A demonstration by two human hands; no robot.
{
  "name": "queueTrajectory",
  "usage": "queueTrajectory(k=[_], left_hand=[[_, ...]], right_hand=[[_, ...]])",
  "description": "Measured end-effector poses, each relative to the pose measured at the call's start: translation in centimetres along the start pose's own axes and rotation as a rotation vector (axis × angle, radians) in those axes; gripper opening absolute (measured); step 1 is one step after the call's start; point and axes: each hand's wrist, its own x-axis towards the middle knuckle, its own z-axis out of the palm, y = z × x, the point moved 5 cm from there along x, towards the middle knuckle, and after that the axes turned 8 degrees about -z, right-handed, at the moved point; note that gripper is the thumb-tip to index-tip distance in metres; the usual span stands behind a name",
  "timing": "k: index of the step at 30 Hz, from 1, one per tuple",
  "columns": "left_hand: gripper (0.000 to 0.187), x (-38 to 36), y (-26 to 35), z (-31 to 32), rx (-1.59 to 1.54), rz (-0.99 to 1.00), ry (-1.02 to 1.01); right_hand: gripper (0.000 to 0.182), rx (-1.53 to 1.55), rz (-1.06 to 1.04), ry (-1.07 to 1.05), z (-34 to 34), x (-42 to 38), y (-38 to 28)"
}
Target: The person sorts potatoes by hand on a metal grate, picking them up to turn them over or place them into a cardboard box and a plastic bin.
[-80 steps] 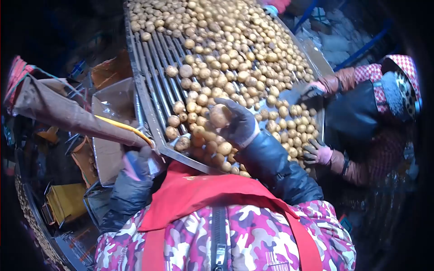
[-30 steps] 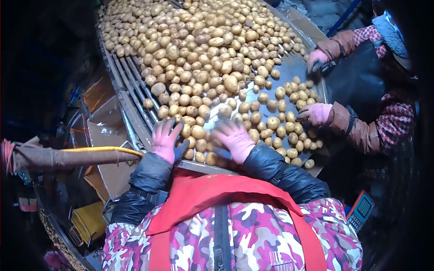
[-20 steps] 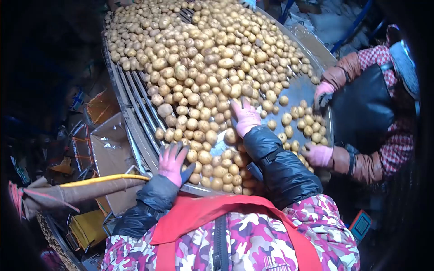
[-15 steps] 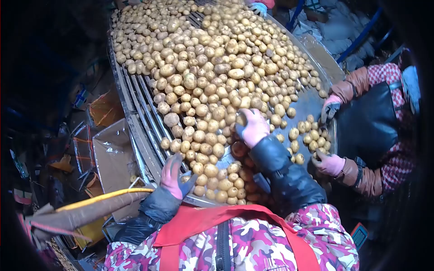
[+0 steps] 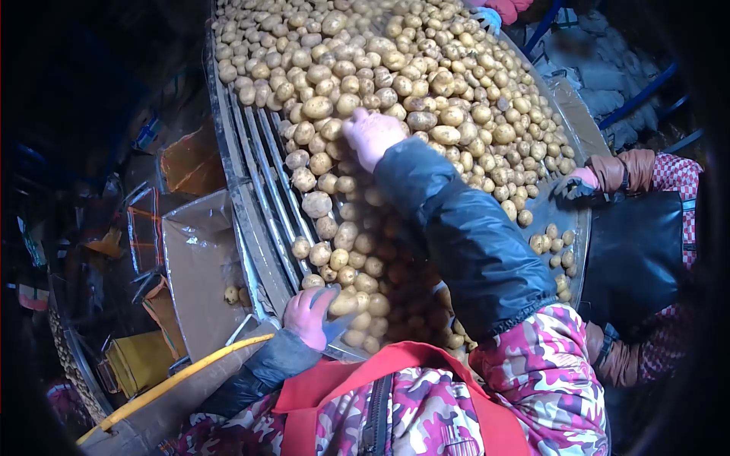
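Note:
A thick spread of potatoes covers a slatted metal sorting table. My right hand, in a pink glove, reaches across to the middle of the potatoes with its back towards me. Its fingers point down among them, and the fingertips are hidden, so a grip cannot be made out. At the near left edge of the table is my left hand, in a pink and grey glove. Its fingers and thumb are apart, beside the nearest potatoes, and nothing shows in them.
On the right, a co-worker's gloved hand rests at the table's far rim. Another person's gloved hand shows at the top. Left of the table stands a cardboard box with a few potatoes, near a yellow-edged strip.
My right hand has moved forward and left over the potatoes; the potato seen in it earlier no longer shows. My left hand stays by the table's edge. The view has shifted slightly.

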Motion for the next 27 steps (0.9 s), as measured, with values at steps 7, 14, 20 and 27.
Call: queueTrajectory(k=[7,14,20,27], left_hand=[[0.061,0.0,0.2,0.0,0.053,0.049,-0.059],[0.056,-0.1,0.6,-0.2,0.061,0.058,-0.049],[0.057,0.1,0.8,-0.8,0.047,0.074,-0.040],[0.053,0.0,0.7,-0.5,-0.017,0.106,-0.014]], right_hand=[[0.040,1.871,0.593,0.242,0.7,-5.2,9.9],[0.024,-0.028,0.129,-0.038,0.2,-4.0,-0.5],[0.024,0.262,0.212,-0.025,0.3,-3.9,-0.5],[0.042,2.384,0.718,0.257,3.2,-14.5,-4.9]])
